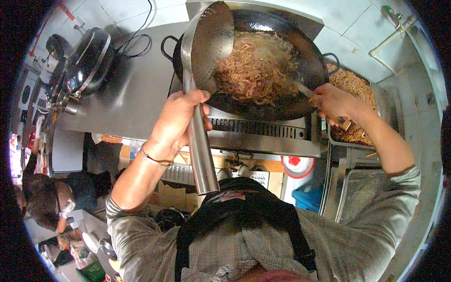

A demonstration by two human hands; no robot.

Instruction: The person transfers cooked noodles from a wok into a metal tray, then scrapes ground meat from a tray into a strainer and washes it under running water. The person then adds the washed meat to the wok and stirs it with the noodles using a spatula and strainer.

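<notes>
A large black wok [264,112] with two loop handles sits on a steel stove, holding browned shredded food [253,74] in bubbling oil. My left hand [183,116] grips the thick steel handle of a perforated skimmer [215,38], whose bowl is tilted over the wok's left side. My right hand [334,104] is closed on the wooden handle of a utensil [304,90] that reaches into the food from the right; its far end is hidden in the food. A bracelet is on my left wrist.
Right of the wok stands a metal tray [352,143] of browned shredded food. A black rounded appliance [90,63] and a cable [141,53] are on the steel counter [141,88] at left. A red-rimmed basin [298,167] lies below the stove edge. Another person [42,201] is at lower left.
</notes>
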